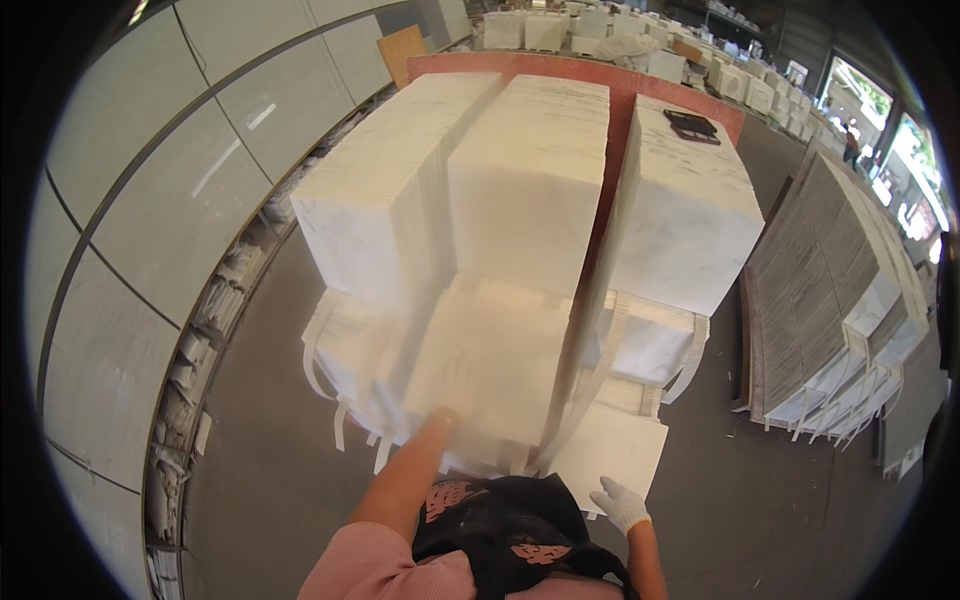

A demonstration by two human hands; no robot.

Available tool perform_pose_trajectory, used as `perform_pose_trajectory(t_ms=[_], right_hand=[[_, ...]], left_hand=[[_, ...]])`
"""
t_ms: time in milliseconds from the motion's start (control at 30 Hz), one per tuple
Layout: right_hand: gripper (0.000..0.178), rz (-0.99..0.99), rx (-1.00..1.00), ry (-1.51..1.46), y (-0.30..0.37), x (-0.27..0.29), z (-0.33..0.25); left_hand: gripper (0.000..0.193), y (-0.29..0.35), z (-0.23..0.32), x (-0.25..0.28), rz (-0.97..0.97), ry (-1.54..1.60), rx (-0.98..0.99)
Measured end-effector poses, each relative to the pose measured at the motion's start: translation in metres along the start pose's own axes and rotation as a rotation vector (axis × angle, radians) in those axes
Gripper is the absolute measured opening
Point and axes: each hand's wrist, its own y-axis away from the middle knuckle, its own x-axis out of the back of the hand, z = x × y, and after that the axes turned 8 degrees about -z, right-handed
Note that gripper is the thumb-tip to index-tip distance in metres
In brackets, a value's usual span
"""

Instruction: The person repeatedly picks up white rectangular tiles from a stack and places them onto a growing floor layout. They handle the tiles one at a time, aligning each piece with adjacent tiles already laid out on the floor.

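My left arm reaches forward over a pale square stone tile point(500, 390) in front of the middle stack of marble tiles point(525, 215). At its end my left hand point(457, 368) is smeared and merges with the white surface, so its fingers cannot be made out. Lower right, my right hand point(624, 504) wears a white knitted glove. Its fingers are apart by the bottom right corner of another white tile point(612, 450), with nothing visible in them; whether they touch the tile is unclear.
Marble tile stacks stand left point(355, 245) and right point(685, 235) of the middle one, before a red panel point(450, 66). A dark flat object point(692, 126) lies on the right stack. Strapped tiles point(825, 300) lean farther right; large slabs point(160, 180) line the left.
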Motion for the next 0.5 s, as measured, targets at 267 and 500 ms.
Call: perform_pose_trajectory(t_ms=[267, 500], right_hand=[[0.072, -0.002, 0.053, -0.405, -0.04, 0.012, -0.005], [0.068, -0.106, 0.029, -0.805, -0.083, 0.013, -0.072]], left_hand=[[0.069, 0.073, -0.056, 0.071, -0.247, 0.273, 0.511], [0.06, 0.083, -0.131, 0.048, -0.024, 0.907, 0.449]])
